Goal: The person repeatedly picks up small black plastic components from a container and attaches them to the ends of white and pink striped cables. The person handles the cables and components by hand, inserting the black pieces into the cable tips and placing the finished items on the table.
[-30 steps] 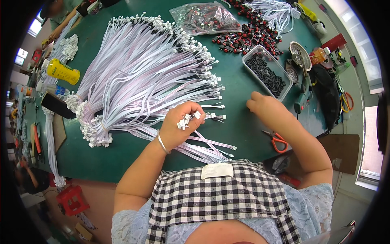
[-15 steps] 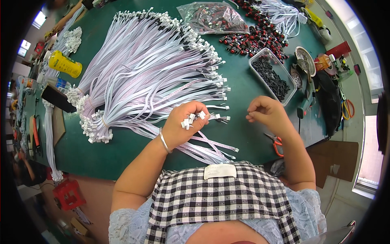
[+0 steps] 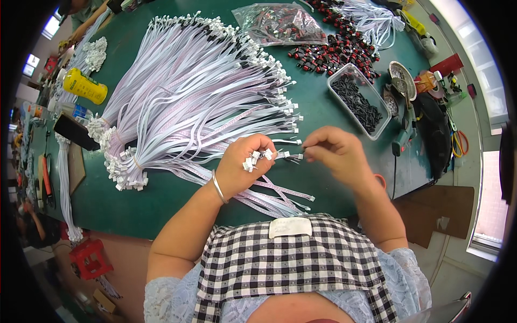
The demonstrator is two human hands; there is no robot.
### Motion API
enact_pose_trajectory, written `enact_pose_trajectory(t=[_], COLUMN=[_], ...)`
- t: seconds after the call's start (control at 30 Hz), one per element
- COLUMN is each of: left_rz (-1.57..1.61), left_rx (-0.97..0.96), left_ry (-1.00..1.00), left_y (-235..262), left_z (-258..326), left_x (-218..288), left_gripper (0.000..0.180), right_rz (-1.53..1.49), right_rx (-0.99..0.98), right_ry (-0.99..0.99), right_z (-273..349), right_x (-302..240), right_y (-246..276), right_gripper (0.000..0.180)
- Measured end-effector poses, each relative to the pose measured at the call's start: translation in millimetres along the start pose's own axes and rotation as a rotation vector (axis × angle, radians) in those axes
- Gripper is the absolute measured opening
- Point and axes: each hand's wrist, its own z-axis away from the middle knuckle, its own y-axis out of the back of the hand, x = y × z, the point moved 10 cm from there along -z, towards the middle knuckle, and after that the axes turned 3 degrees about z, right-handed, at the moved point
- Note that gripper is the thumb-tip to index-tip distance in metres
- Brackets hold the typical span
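The left hand [image 3: 237,164] is curled around white plugs [image 3: 248,164], small and boxy. Flat cables [image 3: 188,97], white and pinkish, fan out beyond it and leftward. Near it, rightward, the right hand [image 3: 338,153] is almost pinched; on what, I cannot tell

Green table [image 3: 126,214], reddish floor [image 3: 132,264], red stool [image 3: 90,259], pale wall [image 3: 482,161], bright windows [image 3: 480,72].
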Motion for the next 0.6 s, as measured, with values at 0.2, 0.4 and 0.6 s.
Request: enact_pose_trajectory(t=[0.2, 0.4, 0.6], left_rz=[-0.034, -0.057, -0.067], left_rx=[0.024, 0.033, 0.037], left_ry=[-0.061, -0.076, -0.095], left_y=[0, 1, 0], left_z=[-1, -1, -1], left_x=[5, 9, 7], left_gripper=[0.010, 0.010, 0.009], right_rz=[-0.103, 0.109, 0.190], right_rx=[0.091, 0.165, 0.187], right_ry=[-0.049, 0.127, 0.196], right_z=[3, 5, 6], right_x=[11, -5, -11], right_y=[-16, -14, -17], right_gripper=[0.009, 0.011, 0.010])
